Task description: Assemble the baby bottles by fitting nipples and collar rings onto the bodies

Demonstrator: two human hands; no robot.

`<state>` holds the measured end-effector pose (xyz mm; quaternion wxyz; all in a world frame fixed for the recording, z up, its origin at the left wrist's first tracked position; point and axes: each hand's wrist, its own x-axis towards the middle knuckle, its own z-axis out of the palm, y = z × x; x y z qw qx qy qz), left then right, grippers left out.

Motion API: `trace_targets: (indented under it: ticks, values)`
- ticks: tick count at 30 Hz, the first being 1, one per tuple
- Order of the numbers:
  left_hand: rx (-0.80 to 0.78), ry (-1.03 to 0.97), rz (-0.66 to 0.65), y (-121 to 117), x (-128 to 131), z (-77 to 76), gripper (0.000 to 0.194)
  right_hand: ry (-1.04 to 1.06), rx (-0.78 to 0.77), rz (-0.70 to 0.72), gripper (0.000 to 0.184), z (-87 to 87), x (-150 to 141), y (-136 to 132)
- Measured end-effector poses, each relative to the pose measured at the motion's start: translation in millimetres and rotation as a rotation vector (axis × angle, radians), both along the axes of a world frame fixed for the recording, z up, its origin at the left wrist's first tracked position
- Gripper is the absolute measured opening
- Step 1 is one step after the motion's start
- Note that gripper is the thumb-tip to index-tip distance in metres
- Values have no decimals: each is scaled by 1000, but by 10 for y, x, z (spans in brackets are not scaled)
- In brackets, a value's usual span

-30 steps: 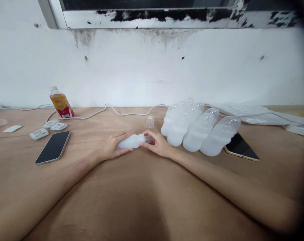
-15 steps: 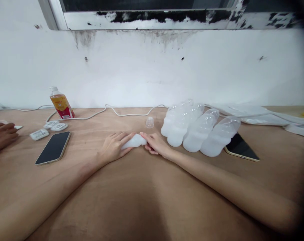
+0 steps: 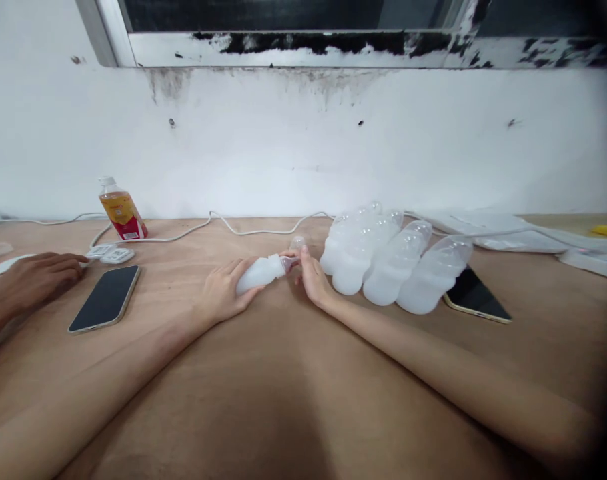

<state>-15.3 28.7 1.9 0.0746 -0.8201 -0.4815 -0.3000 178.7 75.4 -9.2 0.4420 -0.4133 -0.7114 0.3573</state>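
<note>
My left hand (image 3: 226,288) is wrapped around a frosted white baby bottle (image 3: 259,275), which lies tilted with its neck toward the right. A soft nipple (image 3: 287,263) sticks out of its collar. Right beside the nipple is my right hand (image 3: 311,277), its thumb and fingertips closed about the lower part of a small clear dome cap (image 3: 298,242). The fingers hide the cap's lower edge. Several similar capped bottles (image 3: 351,270) lie bunched together to the right of this hand.
Phones lie at left (image 3: 106,299) and right (image 3: 476,293), the latter partly under bottles. At far left a co-worker's hand (image 3: 46,277) rests over a white object. Behind are a drink bottle (image 3: 124,212), small white cases (image 3: 117,255), a white cable (image 3: 253,233) and plastic bags (image 3: 498,231).
My right hand has left the bottle's neck and moved to the clear cap, and the nipple now shows. The co-worker's hand has come further in from the left.
</note>
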Motion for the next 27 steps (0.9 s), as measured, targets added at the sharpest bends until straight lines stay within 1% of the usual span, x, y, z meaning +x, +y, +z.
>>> trace_targets:
  ticks: [2,3,4,5,6,8,9,11,12,14,17,19,20,22,24,26,27]
  values:
    - [-53,-91,86,13,-15,-3,47,-164,323,-158,41,-17,-13,67]
    - [-75,-135,127,22,-24,-3,48,-263,456,-237,38,-25,-28,98]
    - [-94,-170,160,30,-33,-3,48,-361,526,-295,40,-33,-47,131]
    - [-110,-195,184,38,-40,-3,48,-447,552,-349,45,-40,-67,168]
    - [-122,-208,199,46,-45,-1,48,-517,539,-401,51,-47,-87,211]
    - [-139,-204,211,55,-48,1,48,-606,428,-464,59,-59,-120,302]
    - [-147,-197,209,58,-48,1,49,-631,356,-465,60,-62,-132,343]
    - [-157,-188,199,61,-45,-2,49,-652,268,-418,57,-62,-151,391]
    - [-159,-187,196,61,-43,-5,49,-656,276,-377,53,-59,-159,389]
    - [-160,-182,196,61,-41,-10,49,-657,381,-279,43,-47,-178,325]
    - [-163,-163,196,57,-40,-12,48,-664,566,-159,33,-20,-187,109]
    - [-165,-152,187,54,-38,-9,47,-676,629,-115,30,-1,-158,-72]
    - [-165,-150,185,53,-37,-6,47,-675,636,-96,30,7,-130,-160]
    - [-169,-150,187,51,-34,-2,48,-653,598,-62,30,20,-49,-310]
    - [-185,-142,172,49,-33,2,48,-592,516,-23,30,31,42,-399]
    - [-215,-124,105,48,-36,4,47,-434,377,11,27,39,118,-412]
    - [-227,-114,60,49,-39,5,47,-309,271,29,26,42,145,-393]
